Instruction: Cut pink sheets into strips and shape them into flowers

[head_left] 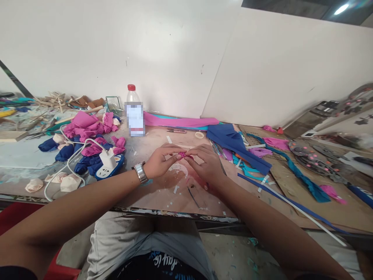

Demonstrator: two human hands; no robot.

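Note:
A small magenta paper rose is pinched between my two hands, low over the middle of the table. My left hand, with a metal watch at its wrist, grips the rose's left side between thumb and fingers. From the other side, my right hand pinches it the same way. Part of the rose is hidden behind my fingertips. Beyond my hands lie a pair of thread snips and a roll of pale tape.
Finished pink and blue flowers pile up at the left, beside a power strip with a white cable. A red-capped bottle stands behind a phone. Blue material and a white stick lie at the right.

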